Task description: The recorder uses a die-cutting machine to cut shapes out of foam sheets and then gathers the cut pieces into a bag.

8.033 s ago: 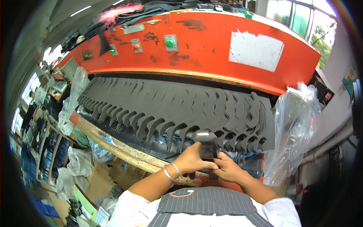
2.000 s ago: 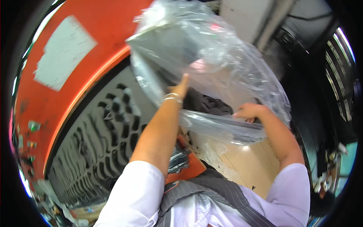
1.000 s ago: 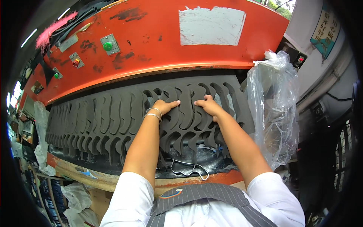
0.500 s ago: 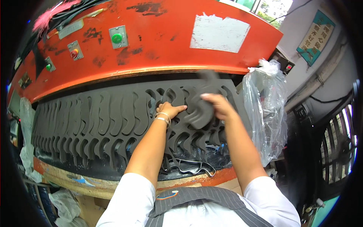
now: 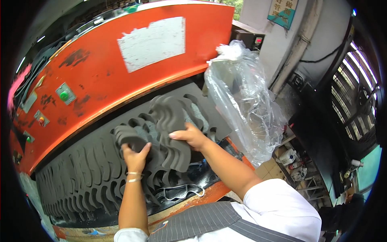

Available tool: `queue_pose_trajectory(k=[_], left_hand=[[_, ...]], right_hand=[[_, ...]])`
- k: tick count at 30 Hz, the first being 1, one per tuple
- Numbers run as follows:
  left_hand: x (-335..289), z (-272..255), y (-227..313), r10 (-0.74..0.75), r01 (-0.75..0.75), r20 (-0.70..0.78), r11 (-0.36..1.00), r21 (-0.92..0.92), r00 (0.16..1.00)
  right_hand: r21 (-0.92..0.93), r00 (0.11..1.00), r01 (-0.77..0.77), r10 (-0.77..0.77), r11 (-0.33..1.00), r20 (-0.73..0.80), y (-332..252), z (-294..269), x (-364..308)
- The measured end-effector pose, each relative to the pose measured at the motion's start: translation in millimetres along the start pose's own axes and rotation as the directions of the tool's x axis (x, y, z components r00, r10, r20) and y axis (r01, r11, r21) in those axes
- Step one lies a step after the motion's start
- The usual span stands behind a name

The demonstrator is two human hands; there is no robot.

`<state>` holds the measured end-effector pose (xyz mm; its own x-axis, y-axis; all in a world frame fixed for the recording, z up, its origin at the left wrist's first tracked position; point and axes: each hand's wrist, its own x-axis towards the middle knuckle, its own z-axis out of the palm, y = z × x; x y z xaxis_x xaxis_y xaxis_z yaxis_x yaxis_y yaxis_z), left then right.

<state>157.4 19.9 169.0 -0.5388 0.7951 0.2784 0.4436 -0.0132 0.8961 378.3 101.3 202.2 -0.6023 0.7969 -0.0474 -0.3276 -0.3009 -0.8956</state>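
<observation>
My right hand (image 5: 192, 138) is closed on a stack of dark grey, wavy foam cut-outs (image 5: 174, 131), thumb on top and the other fingers hidden. The stack is tilted and fanned out above the cut foam sheet (image 5: 173, 88). To its left, my left hand (image 5: 135, 156), with bands at the wrist, grips a smaller bunch of similar foam pieces (image 5: 131, 134) between thumb and fingers. Rows of curved pieces (image 5: 86, 163) and open slots run along the sheet to the left. Near the front edge lies a thin, wavy metal outline (image 5: 183, 190), like a cutting die.
An orange machine panel (image 5: 92, 80) with push buttons (image 5: 64, 95) and a torn white sheet (image 5: 155, 42) rises behind the foam. A large clear plastic bag (image 5: 246, 97) stands at the right end. Beyond it are a pipe (image 5: 298, 44) and a cluttered shelf (image 5: 296, 165).
My view has turned to the right. The right hand's foam stack, blurred before, now shows plainly. My left hand, earlier resting on the sheet, now holds a bunch of foam pieces.
</observation>
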Motion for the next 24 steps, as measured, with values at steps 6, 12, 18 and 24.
queue_pose_trajectory(k=[6,12,18,24], left_hand=[[-28.4,19.8,119.1,0.546,-0.588,0.226,0.7,0.406,0.807],[-30.3,128.1,240.0,0.865,-0.817,0.444,0.423,-0.391,0.235],[-36.9,321.7,283.1,0.118,0.361,0.694,0.785,-0.503,0.71],[-23.4,378.3,145.1,-0.357,0.071,0.729,0.917,0.392,0.584]], right_hand=[[-0.301,0.361,0.842,-0.882,0.448,-0.303,-118.8,-103.0,-82.6],[-0.828,0.365,0.484,-0.925,0.282,-0.102,-148.0,-247.6,-76.6],[-0.949,0.971,0.009,-0.228,0.315,-0.067,-7.6,-358.9,-105.9],[-0.593,0.584,-0.786,0.522,0.174,-0.621,-48.2,-350.2,-164.6]])
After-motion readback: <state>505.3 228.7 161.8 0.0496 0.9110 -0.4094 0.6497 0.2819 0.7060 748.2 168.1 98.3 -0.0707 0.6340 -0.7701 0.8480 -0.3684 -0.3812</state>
